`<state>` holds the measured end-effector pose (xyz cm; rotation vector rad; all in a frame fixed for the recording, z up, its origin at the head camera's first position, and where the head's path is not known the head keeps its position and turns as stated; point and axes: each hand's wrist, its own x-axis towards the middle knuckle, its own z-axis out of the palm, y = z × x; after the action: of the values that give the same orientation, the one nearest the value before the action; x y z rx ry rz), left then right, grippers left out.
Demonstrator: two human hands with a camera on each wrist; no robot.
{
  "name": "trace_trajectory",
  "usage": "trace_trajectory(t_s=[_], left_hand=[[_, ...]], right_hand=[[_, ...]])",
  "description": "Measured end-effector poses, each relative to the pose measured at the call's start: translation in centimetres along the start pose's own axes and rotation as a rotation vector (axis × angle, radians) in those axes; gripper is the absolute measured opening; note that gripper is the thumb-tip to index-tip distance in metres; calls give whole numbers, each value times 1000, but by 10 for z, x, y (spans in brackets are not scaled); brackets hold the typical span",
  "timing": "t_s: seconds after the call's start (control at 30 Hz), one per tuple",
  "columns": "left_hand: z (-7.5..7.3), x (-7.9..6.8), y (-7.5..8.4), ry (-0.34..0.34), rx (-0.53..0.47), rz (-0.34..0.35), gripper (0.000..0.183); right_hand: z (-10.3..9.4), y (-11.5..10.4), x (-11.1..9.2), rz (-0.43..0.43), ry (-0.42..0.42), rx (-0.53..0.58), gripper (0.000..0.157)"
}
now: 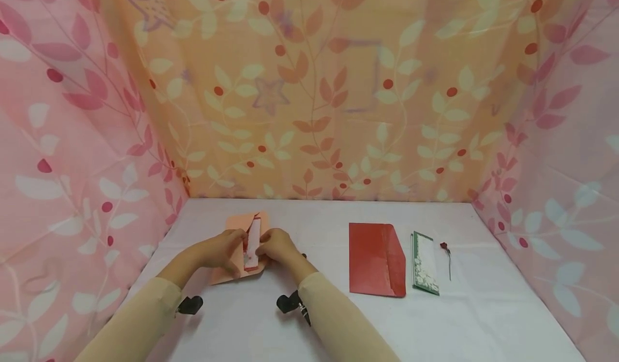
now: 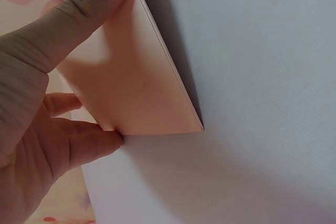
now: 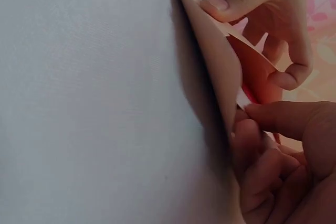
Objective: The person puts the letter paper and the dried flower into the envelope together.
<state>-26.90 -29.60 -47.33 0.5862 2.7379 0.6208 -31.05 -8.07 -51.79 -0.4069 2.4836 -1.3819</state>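
Observation:
A peach envelope (image 1: 237,222) lies a little left of the table's middle, its opening toward the right. Part of a white card with red edges and a floral print (image 1: 253,238) shows in the opening. My left hand (image 1: 220,250) grips the envelope along its left side; in the left wrist view its thumb presses on the peach paper (image 2: 142,87) while other fingers reach the far edge. With thumb and forefinger, my right hand (image 1: 280,245) pinches the card's right edge at the gaping mouth, seen in the right wrist view beside the lifted flap (image 3: 215,61).
To the right lie a red envelope (image 1: 369,260), a white card with a green leafy border (image 1: 425,262) and a small dried red flower on a stem (image 1: 446,254). White cloth (image 1: 314,211) covers the table. Patterned curtains (image 1: 309,109) enclose the back and both sides.

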Motion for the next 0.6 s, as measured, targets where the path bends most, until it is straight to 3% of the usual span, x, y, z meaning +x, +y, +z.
trace_trajectory(t_s=[0.13,0.23,0.3,0.43,0.6], left_hand=[[1,-1,4,6,9,56,83],[2,-1,7,1,17,57,85],[2,-1,9,-1,14,47,86],[4,-2,11,-4,1,36,89],[6,-1,10,1,-5,30,86]], right_hand=[[-6,-6,-3,-39,-28,-86,35],[-11,-8,-3,-60,-25,-134,44],[-12,-8,-4,-56,-33,-87,52],[-12,-5,-5,-20,-89,108,69],[-9,0,-5,-21,-123,211,72]])
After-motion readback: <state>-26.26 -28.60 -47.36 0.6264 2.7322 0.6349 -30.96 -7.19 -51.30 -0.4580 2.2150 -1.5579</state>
